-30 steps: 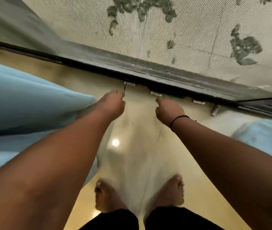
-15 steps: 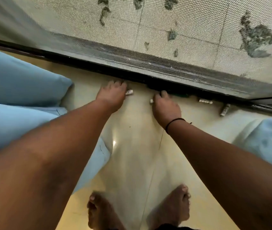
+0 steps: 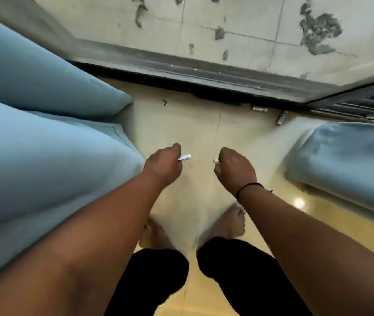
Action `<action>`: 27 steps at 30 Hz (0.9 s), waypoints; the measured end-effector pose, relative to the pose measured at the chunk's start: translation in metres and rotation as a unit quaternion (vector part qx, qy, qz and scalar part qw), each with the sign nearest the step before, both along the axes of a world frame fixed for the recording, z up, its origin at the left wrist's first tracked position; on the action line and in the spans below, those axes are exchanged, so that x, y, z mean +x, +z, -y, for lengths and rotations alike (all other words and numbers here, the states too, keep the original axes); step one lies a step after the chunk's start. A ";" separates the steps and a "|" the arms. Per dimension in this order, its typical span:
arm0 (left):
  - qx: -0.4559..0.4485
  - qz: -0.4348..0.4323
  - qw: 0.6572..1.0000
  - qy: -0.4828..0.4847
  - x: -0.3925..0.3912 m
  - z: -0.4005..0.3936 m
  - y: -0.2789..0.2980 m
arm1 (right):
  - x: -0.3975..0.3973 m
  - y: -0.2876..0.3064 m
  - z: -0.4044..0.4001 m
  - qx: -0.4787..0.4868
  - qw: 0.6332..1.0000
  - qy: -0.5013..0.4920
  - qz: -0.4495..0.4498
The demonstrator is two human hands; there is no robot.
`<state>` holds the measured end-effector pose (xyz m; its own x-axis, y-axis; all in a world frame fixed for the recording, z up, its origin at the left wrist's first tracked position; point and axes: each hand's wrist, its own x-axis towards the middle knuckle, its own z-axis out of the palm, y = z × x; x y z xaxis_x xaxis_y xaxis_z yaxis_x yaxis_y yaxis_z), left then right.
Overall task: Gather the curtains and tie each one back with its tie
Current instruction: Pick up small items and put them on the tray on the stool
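Note:
A light blue curtain (image 3: 44,144) hangs in folds on the left and a second light blue curtain (image 3: 345,160) bunches on the right. My left hand (image 3: 164,166) grips a small white patterned piece (image 3: 185,158) that sticks out past its knuckles. My right hand (image 3: 234,169), with a black band on the wrist, grips a similar white piece (image 3: 216,160), of which only the tip shows. Both hands hang above the floor between the two curtains. What these white pieces are I cannot tell.
Two more small white pieces (image 3: 260,109) (image 3: 282,117) lie on the tiled floor by the dark door track (image 3: 204,76). A mesh screen (image 3: 227,26) stands beyond the track. My bare feet (image 3: 229,224) stand on the floor below my hands.
Both hands have lifted from the floor by the track, each with a white piece in its grip. The view has risen and pulled back from the track.

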<state>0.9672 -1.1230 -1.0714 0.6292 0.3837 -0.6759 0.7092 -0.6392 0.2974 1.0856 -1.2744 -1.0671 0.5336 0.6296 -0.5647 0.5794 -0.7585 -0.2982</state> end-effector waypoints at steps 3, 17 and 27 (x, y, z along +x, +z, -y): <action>-0.022 0.003 1.000 -0.005 -0.011 0.022 0.055 | -0.015 0.056 0.026 -0.011 0.999 -0.034 -0.031; -0.087 0.073 0.974 -0.197 -0.014 0.103 0.351 | -0.075 0.339 0.153 -0.015 0.997 -0.069 -0.015; -0.099 0.154 0.902 -0.391 -0.027 0.240 0.513 | -0.194 0.502 0.302 0.040 0.939 -0.335 0.069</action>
<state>0.9400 -1.3627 -0.5583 0.8245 -0.3677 -0.4301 -0.0704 -0.8208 0.5668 0.8913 -1.5761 -0.5650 0.8895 0.1647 -0.4262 0.0182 -0.9448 -0.3273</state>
